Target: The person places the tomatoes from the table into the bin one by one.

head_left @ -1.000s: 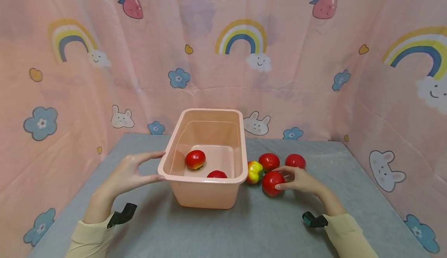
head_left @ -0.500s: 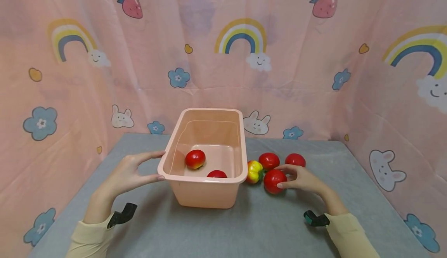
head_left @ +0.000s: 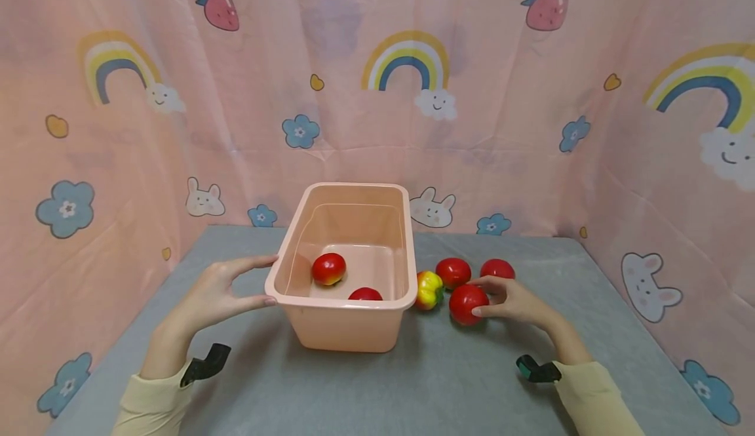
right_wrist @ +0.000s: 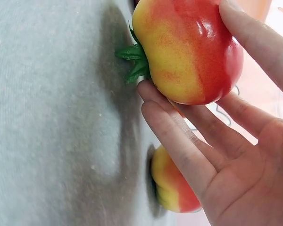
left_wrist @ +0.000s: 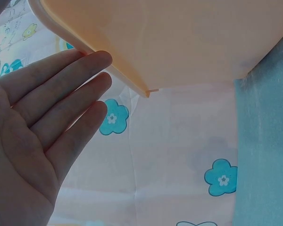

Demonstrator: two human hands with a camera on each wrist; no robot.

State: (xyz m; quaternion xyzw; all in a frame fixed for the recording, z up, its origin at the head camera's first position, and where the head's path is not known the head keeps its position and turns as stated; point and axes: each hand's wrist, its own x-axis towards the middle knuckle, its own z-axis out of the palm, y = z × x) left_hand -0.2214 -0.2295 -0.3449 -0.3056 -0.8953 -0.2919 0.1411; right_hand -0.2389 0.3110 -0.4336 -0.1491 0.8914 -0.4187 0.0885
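Observation:
In the head view, my right hand holds a toy tomato between thumb and fingers, right of the bin. The right wrist view shows this tomato red and yellow, its green leaves toward the table, with a shadowed gap beneath. My left hand has its fingers straight, and its fingertips touch the left rim of a peach plastic bin. From the left wrist view, the left hand lies flat against the bin's edge. Inside the bin are two red tomatoes, one partly hidden by the front rim.
A yellow-and-red tomato lies on its side close to the bin's right wall. Behind the held one are two more red tomatoes, the farther right partly covered by my right hand. A grey cloth covers the table; a printed pink curtain surrounds it.
My right hand and the tomato it holds have shifted slightly right and away from me, apart from the yellow-and-red one. The left hand and the bin stay in place.

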